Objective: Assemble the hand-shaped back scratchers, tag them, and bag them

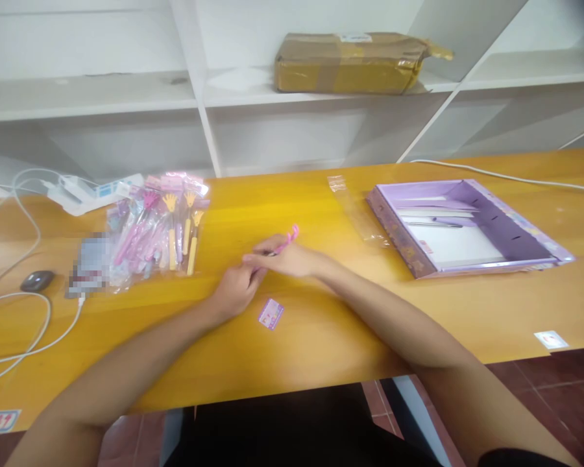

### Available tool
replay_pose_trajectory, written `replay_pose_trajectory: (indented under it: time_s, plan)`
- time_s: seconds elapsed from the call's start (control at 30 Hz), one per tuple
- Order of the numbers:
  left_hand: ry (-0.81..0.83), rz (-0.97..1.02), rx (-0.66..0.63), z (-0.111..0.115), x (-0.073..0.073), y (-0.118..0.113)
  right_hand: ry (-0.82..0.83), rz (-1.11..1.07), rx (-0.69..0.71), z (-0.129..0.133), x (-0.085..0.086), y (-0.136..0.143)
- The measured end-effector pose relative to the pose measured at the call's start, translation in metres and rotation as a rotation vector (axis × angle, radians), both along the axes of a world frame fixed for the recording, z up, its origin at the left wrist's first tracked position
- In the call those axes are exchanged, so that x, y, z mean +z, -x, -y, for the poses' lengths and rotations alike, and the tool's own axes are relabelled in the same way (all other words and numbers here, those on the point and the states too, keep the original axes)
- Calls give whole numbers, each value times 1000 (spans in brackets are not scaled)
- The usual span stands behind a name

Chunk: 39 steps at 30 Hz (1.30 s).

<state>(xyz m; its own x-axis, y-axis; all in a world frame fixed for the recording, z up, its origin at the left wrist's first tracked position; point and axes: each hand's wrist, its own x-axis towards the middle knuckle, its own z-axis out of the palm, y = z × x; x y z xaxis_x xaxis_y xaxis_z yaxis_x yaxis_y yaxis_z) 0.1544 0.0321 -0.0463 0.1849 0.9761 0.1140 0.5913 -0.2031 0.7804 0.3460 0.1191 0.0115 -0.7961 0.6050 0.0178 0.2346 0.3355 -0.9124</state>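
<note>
A person is sitting at a yellow wooden table (321,331), both forearms reaching in from the near edge. The left hand (234,288) and the right hand (287,258) are meeting at the middle of the table, fingers pinching a small pink pen (288,237) whose hand-shaped top is sticking up just past the right hand's knuckles. A small purple card (271,314) is lying flat just in front of the hands. To the right, well apart, a shallow purple box (545,243) is lying open, holding white sheets and a thin pen-like stick. Between the box and the hands, a clear plastic sleeve (355,211) is lying flat. To the left, a pile of clear packets (158,224) is holding more pink and yellow hand-topped pens. Beyond it, a white power strip (90,190) and cables are trailing along the far left edge, beside a dark mouse (37,280). Bare wood is showing around the hands. A brown cardboard parcel (350,63) is resting on the white shelf (102,97) behind.
</note>
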Motion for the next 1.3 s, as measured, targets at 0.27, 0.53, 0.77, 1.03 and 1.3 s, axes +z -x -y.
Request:
replay_pose_trajectory:
  time_s: [0.27, 0.53, 0.77, 1.03, 1.3]
  plan:
    - [-121, -472, 65, -27, 25, 27, 173, -182, -154, 14, -11, 23]
    - [-194, -562, 60, -35, 34, 34, 97, -116, -295, 20, 7, 23]
    - [-188, -585, 229, -51, 36, 72, 82, -385, -508, -16, 48, -38]
    - [-161, -385, 291, -70, 21, 58, -360, -358, -861, -55, 89, -134]
    - [-224, -416, 252, -125, -1, 23, -355, 354, -824, -95, -3, -75]
